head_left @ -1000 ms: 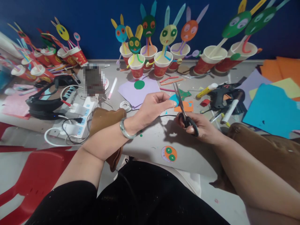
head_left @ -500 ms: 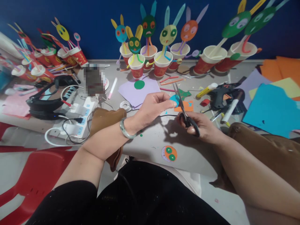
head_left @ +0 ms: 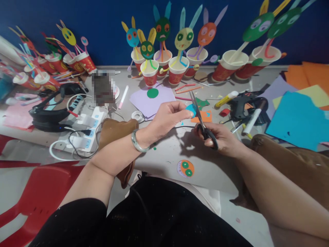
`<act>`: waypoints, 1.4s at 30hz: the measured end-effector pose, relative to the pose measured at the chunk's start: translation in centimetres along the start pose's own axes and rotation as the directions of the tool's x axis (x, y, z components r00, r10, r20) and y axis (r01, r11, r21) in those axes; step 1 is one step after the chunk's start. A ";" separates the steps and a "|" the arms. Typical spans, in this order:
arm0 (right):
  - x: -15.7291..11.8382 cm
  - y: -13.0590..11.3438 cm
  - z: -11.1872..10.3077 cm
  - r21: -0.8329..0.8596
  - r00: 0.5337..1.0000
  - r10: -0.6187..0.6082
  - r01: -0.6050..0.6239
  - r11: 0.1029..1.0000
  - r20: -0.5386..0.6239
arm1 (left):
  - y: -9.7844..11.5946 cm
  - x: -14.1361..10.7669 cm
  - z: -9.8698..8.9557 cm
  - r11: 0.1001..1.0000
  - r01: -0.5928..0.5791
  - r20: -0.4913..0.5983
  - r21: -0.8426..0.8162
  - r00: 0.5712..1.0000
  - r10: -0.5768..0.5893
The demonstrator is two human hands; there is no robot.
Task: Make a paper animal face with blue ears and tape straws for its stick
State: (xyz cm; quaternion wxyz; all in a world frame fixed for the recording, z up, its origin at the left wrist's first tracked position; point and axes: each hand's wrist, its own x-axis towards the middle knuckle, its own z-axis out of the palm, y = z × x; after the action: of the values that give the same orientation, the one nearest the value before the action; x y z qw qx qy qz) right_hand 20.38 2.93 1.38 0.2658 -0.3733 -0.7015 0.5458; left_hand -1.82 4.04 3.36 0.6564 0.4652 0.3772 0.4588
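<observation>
My left hand (head_left: 169, 118), with a bangle at its wrist, pinches a small blue paper piece (head_left: 190, 109) between thumb and fingers. Black-handled scissors (head_left: 203, 127) are in my right hand (head_left: 220, 140), their blades pointing up and away beside the blue paper's right edge. Under the blades lies an orange paper piece (head_left: 203, 117). Nearer my body, an orange oval face with two green rings (head_left: 187, 168) rests on the table. Behind my left hand a green circle (head_left: 152, 93) sits on purple paper (head_left: 144, 106).
Red paper cups (head_left: 177, 75) with paper rabbit figures line the back. To the left are a power strip (head_left: 94, 127) with cables and a black headset (head_left: 46, 116). Blue sheets (head_left: 295, 120), a white marker (head_left: 253, 121) and a brown cloth (head_left: 280, 164) lie right.
The scissors and my right hand have shifted very slightly left. My left hand still pinches the blue paper in nearly the same place.
</observation>
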 end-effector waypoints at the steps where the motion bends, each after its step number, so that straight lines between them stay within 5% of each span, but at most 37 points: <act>1: 0.0 -0.1 0.0 0.000 1.000 -0.003 0.003 1.000 -0.003 | 0.0 0.0 0.0 1.000 -0.001 0.000 -0.002 1.000 0.001; 7: 0.0 0.0 0.5 0.047 0.998 -0.006 0.009 0.999 -0.068 | -0.1 0.1 -0.1 1.000 -0.010 -0.013 0.004 1.000 0.010; 11: 0.2 0.5 0.7 0.346 0.965 0.002 0.093 0.934 -0.264 | 0.0 0.2 -0.2 1.000 0.015 0.011 0.003 1.000 -0.015; 15: 0.6 0.5 0.3 0.560 0.948 0.152 0.033 0.828 -0.280 | -0.3 0.4 -0.2 0.998 0.061 0.034 -0.008 0.998 -0.061; 25: 0.6 -0.4 1.6 0.397 0.868 0.234 -0.047 0.917 -0.438 | -1.0 0.2 0.4 0.973 0.230 0.065 0.024 0.971 -0.231; 42: 0.5 0.0 1.9 0.422 0.896 0.212 -0.031 0.906 -0.390 | -1.0 0.1 0.7 0.956 0.290 0.129 0.046 0.947 -0.294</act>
State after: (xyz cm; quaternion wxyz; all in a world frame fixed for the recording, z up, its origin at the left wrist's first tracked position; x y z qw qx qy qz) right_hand 18.65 2.27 0.88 0.4490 -0.4645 -0.4722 0.5997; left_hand -0.90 3.79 2.57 0.7347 0.4429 0.4028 0.3191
